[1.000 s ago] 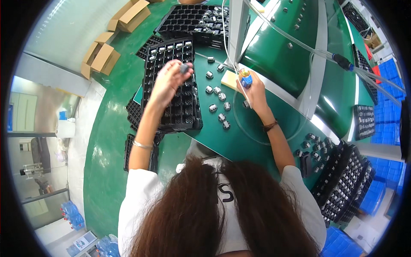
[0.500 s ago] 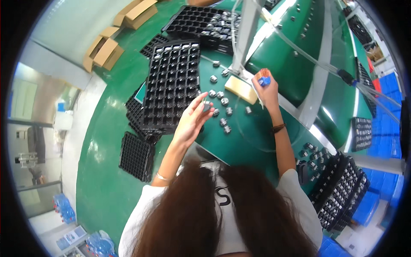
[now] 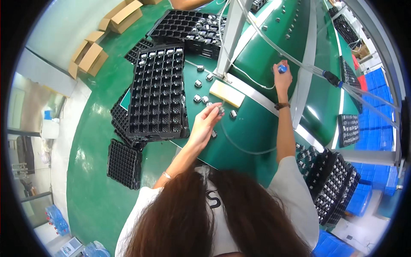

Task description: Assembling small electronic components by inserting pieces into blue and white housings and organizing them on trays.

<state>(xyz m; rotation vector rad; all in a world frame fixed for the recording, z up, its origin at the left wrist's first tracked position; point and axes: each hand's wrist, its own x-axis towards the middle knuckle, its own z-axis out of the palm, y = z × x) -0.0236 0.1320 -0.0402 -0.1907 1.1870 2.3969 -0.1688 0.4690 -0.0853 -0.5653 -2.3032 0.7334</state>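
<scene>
gripping tool (image 3: 282, 69), blue end up, axis unclear: right hand (image 3: 283, 78); left hand (image 3: 206, 120) pinches part (image 3: 221, 110)

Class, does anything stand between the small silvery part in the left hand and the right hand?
Yes: in this view, the yellow block, pale rail and thin white tube lie between the small silvery part in the left hand and the right hand. Their heights can't be judged.

L hand (image 3: 205, 124) pinched nr ctr; R hand (image 3: 283, 79) curled, further fwd.
</scene>
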